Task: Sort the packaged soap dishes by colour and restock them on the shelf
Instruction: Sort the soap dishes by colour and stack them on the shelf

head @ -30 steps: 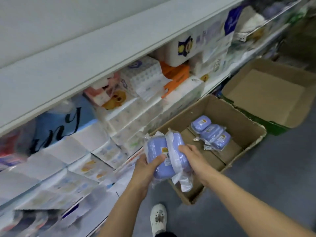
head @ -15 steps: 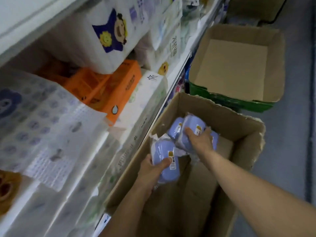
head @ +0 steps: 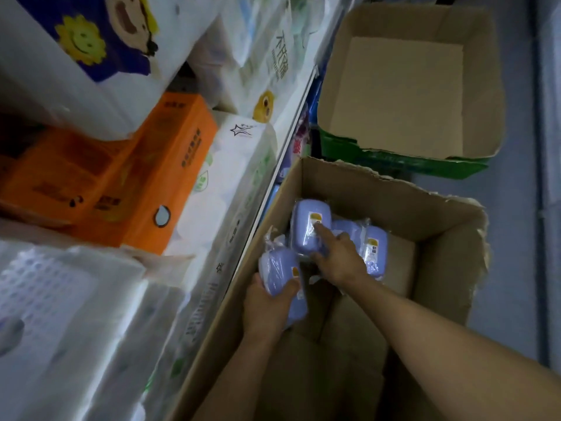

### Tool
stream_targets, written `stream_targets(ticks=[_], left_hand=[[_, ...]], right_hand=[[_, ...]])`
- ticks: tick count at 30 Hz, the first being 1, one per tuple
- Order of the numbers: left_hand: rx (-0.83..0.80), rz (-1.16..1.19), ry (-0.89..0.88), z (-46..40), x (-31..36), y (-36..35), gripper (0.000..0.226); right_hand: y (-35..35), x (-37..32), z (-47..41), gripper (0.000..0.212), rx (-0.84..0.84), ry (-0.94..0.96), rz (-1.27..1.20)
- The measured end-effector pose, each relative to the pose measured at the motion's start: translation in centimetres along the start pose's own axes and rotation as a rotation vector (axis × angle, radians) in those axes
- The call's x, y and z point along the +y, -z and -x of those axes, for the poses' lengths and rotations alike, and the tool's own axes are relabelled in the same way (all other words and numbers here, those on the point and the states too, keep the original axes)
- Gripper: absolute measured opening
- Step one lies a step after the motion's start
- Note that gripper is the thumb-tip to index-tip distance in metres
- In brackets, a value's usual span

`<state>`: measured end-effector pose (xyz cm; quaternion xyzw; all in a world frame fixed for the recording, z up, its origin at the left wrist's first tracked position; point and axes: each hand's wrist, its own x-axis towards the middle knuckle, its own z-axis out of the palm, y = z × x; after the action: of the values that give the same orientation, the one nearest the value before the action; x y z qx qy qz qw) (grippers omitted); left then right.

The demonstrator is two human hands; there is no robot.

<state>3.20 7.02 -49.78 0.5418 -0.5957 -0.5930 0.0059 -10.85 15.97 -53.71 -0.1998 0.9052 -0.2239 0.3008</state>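
Both my hands are down inside an open brown cardboard box [head: 449, 235] on the floor. My left hand [head: 267, 305] grips a lilac soap dish in clear plastic wrap [head: 280, 270], possibly with another beneath it. My right hand [head: 337, 253] clasps a second lilac packaged soap dish [head: 309, 226] standing on end, thumb under it and forefinger on its yellow label. Two more lilac packaged dishes [head: 375, 250] lie in the box just right of that hand, partly hidden by it.
A shelf [head: 291, 129] runs along the left, packed with white tissue and paper-roll packs [head: 236, 177] and an orange carton [head: 145, 183]. A second cardboard box with green sides [head: 406, 95] stands beyond on the grey floor [head: 516, 268].
I have leaned further down over the box. My hands dropped from above it into it, each keeping a lilac dish, and my right hand now rests by the dishes lying there.
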Motion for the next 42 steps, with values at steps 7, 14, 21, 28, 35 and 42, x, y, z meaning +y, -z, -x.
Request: stream_targets(ticks=[7,14,21,28,35,42], left_hand=[[0.065,0.016,-0.076,1.5,-1.1,0.1,0.046],[0.086,0.058,-0.131,2.5,-2.3,-0.2,0.052],[-0.040,0.123,-0.117,3.5,-1.5,-0.7,0.051],[-0.162,0.156,-0.016,0.3,1.4,-2.1,0.043],[-0.347,0.247,0.085,-0.1,1.0,-0.8,0.037],[-0.458,0.200,0.016,0.7,3.3,-1.4,0.062]], right_hand=[[1.0,1.6,-0.8,0.085,0.407,-0.480,-0.246],[0.1,2.6,-2.5,0.079,0.201,-0.644,-0.595],[2.9,4.4,-1.3,0.043,0.357,-0.505,-0.832],[4.0,7.9,-1.6,0.064,0.272,-0.681,-0.734],[1.4,5.9,-3.6,0.056,0.121,-0.635,-0.800],[5.3,2.2,6.0,0.039,-0.228,-0.313,-1.052]])
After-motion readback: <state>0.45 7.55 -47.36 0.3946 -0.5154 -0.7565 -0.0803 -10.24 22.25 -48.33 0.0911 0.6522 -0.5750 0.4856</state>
